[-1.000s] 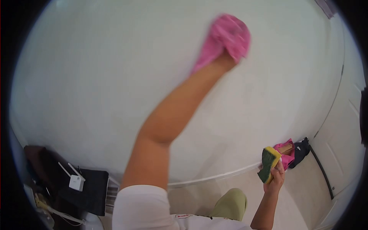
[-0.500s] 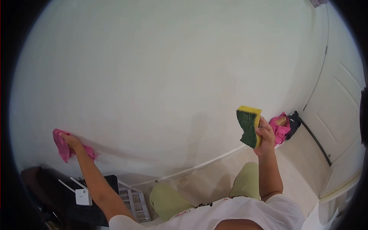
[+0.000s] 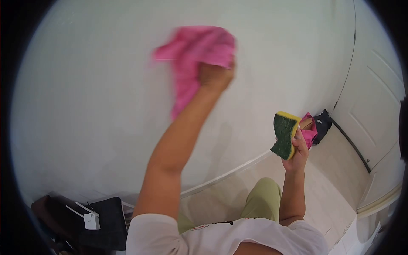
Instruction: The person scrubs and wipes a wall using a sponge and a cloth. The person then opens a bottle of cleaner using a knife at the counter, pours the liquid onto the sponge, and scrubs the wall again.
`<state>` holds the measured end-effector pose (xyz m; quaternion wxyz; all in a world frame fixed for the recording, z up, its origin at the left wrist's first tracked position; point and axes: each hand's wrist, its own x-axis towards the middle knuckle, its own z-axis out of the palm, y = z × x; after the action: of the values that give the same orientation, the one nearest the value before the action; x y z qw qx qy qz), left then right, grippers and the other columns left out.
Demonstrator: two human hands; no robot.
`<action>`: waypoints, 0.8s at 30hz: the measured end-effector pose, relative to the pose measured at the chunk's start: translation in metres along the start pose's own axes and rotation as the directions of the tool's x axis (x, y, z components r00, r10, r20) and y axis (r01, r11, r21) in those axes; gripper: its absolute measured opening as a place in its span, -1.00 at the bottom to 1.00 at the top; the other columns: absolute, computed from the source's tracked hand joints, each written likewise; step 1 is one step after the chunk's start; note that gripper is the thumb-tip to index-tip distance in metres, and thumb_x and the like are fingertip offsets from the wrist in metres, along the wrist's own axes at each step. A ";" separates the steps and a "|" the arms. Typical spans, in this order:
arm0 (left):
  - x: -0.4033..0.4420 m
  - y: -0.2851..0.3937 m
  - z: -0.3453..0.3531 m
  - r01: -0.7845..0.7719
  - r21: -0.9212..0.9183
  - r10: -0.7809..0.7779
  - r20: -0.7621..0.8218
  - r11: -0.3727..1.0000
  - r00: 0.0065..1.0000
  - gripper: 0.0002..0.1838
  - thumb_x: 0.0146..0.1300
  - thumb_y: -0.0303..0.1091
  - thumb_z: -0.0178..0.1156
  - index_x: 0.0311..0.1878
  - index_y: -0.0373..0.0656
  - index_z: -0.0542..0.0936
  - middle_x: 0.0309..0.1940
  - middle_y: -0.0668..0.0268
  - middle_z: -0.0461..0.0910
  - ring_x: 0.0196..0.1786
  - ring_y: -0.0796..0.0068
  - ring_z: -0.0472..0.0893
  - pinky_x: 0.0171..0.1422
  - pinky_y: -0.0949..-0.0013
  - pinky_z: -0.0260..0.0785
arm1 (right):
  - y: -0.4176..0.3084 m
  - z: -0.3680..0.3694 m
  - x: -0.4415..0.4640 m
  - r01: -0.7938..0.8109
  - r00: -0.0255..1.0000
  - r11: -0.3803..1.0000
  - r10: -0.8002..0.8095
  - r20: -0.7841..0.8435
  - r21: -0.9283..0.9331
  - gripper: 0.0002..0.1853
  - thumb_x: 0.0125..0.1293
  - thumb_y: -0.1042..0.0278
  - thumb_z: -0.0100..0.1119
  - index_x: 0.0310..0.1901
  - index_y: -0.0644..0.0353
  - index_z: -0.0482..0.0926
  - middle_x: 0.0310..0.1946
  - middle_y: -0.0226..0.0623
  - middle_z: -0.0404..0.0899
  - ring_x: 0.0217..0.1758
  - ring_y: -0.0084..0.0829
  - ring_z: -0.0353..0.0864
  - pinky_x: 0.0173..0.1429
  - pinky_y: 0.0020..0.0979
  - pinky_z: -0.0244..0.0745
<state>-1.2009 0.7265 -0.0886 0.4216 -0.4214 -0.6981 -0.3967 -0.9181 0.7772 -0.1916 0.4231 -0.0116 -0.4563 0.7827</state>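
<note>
Pink cloth [image 3: 193, 49]: at the wall [image 3: 106, 106], spread over and beyond the fingers of the left hand [image 3: 216, 76], which grips it, hanging down beside the wrist. Sponge [image 3: 284, 135]: upright, green face outward, pinched between right hand's [image 3: 296, 154] thumb and fingers.

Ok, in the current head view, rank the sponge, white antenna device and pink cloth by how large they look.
1. Pink cloth, motion-blurred but clearly largest
2. Green-and-yellow sponge
3. White device with antennas
</note>
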 end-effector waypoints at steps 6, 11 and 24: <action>-0.016 0.003 0.038 0.128 -0.670 0.157 0.348 0.732 0.924 -0.42 0.21 -0.23 0.06 0.28 -0.20 0.21 0.22 0.15 0.30 0.31 0.26 0.24 0.38 0.29 0.05 | -0.007 -0.001 0.012 0.066 0.998 0.998 -0.066 -0.023 -0.010 -0.37 0.10 0.43 -0.14 0.28 0.32 0.15 0.04 -0.14 0.42 -0.07 -0.35 0.51 -0.01 -0.37 0.46; -0.019 -0.104 -0.086 -0.125 0.266 0.120 0.034 0.956 0.992 -0.33 0.18 -0.07 0.12 0.27 -0.24 0.21 0.13 0.02 0.39 0.20 0.11 0.39 0.36 0.08 0.05 | -0.017 0.033 0.079 0.233 0.971 0.971 -0.229 0.067 -0.056 -0.47 0.17 0.48 -0.11 0.22 0.43 0.23 0.01 -0.21 0.42 -0.08 -0.45 0.49 -0.11 -0.44 0.48; -0.036 -0.154 -0.210 0.331 0.139 -0.269 -0.339 0.933 0.901 -0.45 0.37 0.06 -0.11 -0.03 -0.33 0.50 -0.19 0.12 0.59 -0.12 0.23 0.55 -0.02 0.34 0.35 | 0.141 0.161 0.124 0.855 0.306 -0.165 -0.604 0.736 -0.492 -0.72 0.17 0.48 0.05 -0.06 0.17 0.54 0.18 -0.08 0.38 0.13 -0.07 0.40 0.15 -0.06 0.27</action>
<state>-1.2791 0.4756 -0.0834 0.4996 -0.1969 -0.7138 -0.4496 -1.1547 0.7153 -0.1542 0.6558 0.1410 -0.7413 0.0251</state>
